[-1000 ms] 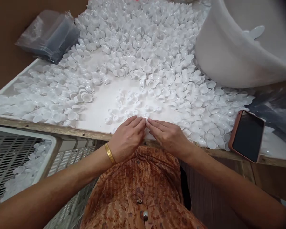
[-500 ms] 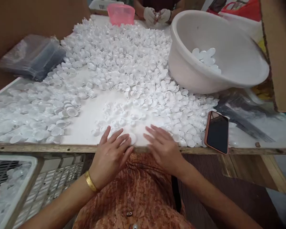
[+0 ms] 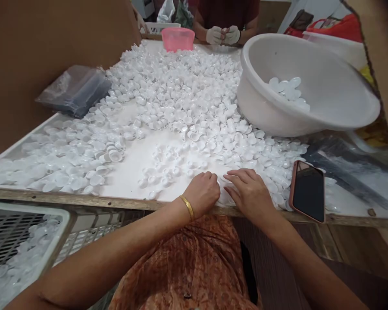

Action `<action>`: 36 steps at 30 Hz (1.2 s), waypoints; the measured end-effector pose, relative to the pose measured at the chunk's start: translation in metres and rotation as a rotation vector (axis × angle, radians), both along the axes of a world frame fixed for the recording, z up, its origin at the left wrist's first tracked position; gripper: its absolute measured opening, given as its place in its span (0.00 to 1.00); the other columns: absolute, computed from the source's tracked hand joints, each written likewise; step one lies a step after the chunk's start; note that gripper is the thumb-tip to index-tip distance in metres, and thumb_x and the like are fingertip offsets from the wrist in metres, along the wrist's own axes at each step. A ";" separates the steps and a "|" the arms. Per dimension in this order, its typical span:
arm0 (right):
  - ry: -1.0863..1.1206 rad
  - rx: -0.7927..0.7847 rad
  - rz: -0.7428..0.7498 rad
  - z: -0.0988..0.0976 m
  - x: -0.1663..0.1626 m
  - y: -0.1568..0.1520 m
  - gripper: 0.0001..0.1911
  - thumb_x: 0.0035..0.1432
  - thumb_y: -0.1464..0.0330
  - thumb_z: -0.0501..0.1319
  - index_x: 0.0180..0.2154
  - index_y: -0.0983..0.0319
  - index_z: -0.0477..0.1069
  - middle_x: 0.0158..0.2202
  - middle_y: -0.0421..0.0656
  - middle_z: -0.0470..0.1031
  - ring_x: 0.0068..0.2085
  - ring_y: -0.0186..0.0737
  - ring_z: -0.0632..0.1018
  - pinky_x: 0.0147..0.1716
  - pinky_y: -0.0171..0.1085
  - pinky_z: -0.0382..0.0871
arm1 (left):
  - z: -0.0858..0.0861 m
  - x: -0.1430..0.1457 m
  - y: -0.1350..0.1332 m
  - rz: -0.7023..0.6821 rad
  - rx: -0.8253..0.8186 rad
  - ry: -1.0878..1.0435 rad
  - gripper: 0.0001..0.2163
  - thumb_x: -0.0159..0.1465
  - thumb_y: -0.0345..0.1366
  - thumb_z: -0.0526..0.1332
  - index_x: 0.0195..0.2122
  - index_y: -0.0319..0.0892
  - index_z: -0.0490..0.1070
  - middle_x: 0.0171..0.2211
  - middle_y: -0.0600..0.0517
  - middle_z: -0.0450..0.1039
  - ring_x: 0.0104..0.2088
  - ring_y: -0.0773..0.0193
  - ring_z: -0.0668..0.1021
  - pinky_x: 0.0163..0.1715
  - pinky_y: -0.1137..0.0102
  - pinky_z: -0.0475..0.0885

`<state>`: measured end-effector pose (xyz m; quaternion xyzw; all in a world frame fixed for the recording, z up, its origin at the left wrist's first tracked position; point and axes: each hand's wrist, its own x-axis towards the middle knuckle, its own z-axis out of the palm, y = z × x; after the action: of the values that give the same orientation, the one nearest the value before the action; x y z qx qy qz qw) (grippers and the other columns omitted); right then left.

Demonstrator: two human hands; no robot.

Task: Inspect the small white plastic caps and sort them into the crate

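Note:
My left hand (image 3: pixel 203 192), with a gold bracelet (image 3: pixel 187 207) at the wrist, is closed near the table's front edge. Its fingers curl inward, and whatever they hold is hidden. Just to its right, my right hand (image 3: pixel 251 196) has its thumb and fingers apart over the white tabletop, at the edge of the pile. Between the hands lies something white and shiny, partly covered. Several small round white plastic pieces (image 3: pixel 166 170) lie loose ahead of my left hand. Beyond them spreads a big pile of white oval plastic pieces (image 3: pixel 194 94).
A big white basin (image 3: pixel 261 103) with several white pieces inside stands at the right. A phone (image 3: pixel 308 191) rests by the front edge. Plastic-wrapped packs (image 3: pixel 76 90) lie at the left; a pink tub (image 3: pixel 177 39) and a co-worker's gloved hands (image 3: pixel 223 35) are at the back. A crate (image 3: pixel 64 224) stands lower left.
My left hand has moved right and its spread fingers have curled closed. My right hand has shifted slightly right, its fingers now bent beside the left. The view has shifted too.

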<state>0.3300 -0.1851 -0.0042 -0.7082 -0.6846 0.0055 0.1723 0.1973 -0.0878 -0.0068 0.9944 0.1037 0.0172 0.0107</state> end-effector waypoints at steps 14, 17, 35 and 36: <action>0.742 -0.043 -0.094 -0.019 -0.052 0.072 0.09 0.55 0.72 0.58 0.40 0.61 0.70 0.30 0.42 0.75 0.33 0.37 0.76 0.34 0.37 0.70 | 0.011 -0.048 0.057 0.822 -0.670 -0.237 0.05 0.56 0.32 0.59 0.28 0.41 0.74 0.19 0.55 0.71 0.22 0.67 0.72 0.26 0.71 0.63; 0.783 -0.060 -0.131 -0.025 -0.053 0.078 0.07 0.54 0.71 0.58 0.37 0.61 0.70 0.29 0.41 0.74 0.31 0.36 0.76 0.32 0.36 0.69 | 0.006 -0.045 0.052 0.782 -0.531 -0.244 0.05 0.57 0.32 0.58 0.29 0.41 0.73 0.22 0.54 0.72 0.25 0.65 0.72 0.28 0.70 0.63; 0.463 0.045 -0.099 -0.024 -0.060 0.076 0.08 0.60 0.72 0.50 0.31 0.61 0.65 0.34 0.43 0.67 0.34 0.37 0.71 0.33 0.35 0.65 | 0.003 -0.071 0.035 0.147 0.098 0.032 0.14 0.66 0.32 0.47 0.50 0.34 0.64 0.52 0.43 0.64 0.43 0.58 0.70 0.40 0.63 0.65; 0.428 0.029 -0.094 -0.024 -0.060 0.077 0.08 0.61 0.72 0.49 0.31 0.61 0.64 0.34 0.44 0.67 0.34 0.37 0.70 0.32 0.35 0.65 | 0.002 -0.071 0.035 0.156 0.094 0.017 0.15 0.66 0.33 0.46 0.51 0.34 0.63 0.52 0.43 0.64 0.44 0.58 0.70 0.42 0.62 0.64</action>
<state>0.2696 -0.1082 -0.0284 -0.7197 -0.5984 0.1379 0.3239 0.1266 -0.0528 -0.0052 0.9828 0.1800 0.0144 -0.0380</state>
